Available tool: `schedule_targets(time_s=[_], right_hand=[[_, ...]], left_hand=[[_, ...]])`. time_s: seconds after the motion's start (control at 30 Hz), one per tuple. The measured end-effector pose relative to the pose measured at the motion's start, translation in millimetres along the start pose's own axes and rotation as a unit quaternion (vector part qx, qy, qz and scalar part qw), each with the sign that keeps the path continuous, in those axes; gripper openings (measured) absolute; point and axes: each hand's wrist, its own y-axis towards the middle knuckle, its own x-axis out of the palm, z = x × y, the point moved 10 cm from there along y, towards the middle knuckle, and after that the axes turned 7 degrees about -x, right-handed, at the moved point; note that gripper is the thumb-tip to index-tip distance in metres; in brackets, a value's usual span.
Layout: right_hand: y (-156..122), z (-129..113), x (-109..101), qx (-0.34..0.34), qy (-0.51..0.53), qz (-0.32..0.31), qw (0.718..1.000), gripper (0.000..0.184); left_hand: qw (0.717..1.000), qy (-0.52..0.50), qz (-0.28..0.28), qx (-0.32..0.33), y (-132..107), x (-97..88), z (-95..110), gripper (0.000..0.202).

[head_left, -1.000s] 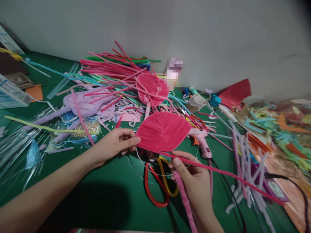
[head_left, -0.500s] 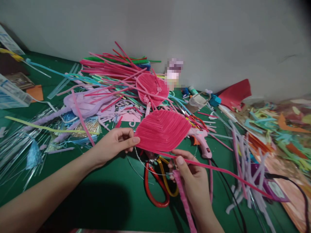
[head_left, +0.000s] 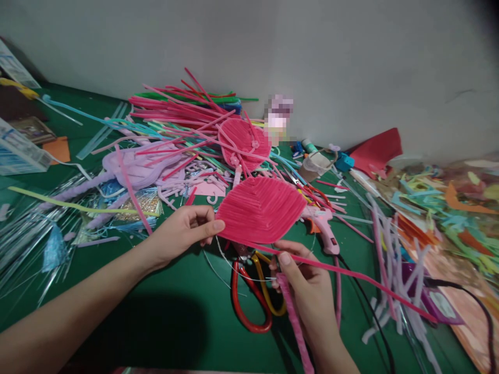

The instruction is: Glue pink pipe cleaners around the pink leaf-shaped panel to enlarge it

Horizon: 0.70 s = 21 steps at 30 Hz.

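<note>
green covers the worktop (head_left: 163, 332) from its near edge to a plain grey wall (head_left: 234, 41) at the far side, and the light in the room is dim, with a dark shadow lying near left. above the middle, the left hand (head_left: 189, 231) has its grip pinched on the left tip of a pinkish-red, leaf-shaped panel of ribbed fuzzy stems (head_left: 261, 210). the right hand (head_left: 310, 288), below and right of the panel, closes its grip on a pink wrapped stalk (head_left: 295, 324), with a long pinkish-red fuzzy strip (head_left: 362, 275) under its thumb, running off to the right. beneath them lie scissors with one red and one yellow handle (head_left: 251, 328); a pink glue gun with an orange trigger (head_left: 329, 240) sits just right. a heap of pink and red fuzzy stems (head_left: 167, 110) spreads far left, a looped lilac bundle (head_left: 134, 169) nearer. far right, a bent red sheet (head_left: 378, 150) stands near the wall, with multicoloured scraps (head_left: 429, 197) beyond it to the right.
</note>
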Motion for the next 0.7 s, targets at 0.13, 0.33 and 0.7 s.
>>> schedule_targets(time_s=[0.13,0.33,0.7], right_hand=[[3,5,-1,0.003,-0.001,-0.013,1.000,0.036],[1,3,-1,0.015,-0.003,-0.001,1.000,0.037],[-1,-2,2,0.012,0.006,-0.002,1.000,0.037]], left_hand=[[1.000,-0.004,0.002,-0.005,0,-1.4,-2,0.030],[1.000,-0.007,-0.019,0.009,2,1.2,-1,0.027],[0.997,-0.013,-0.066,0.022,2,7.2,-4,0.017]])
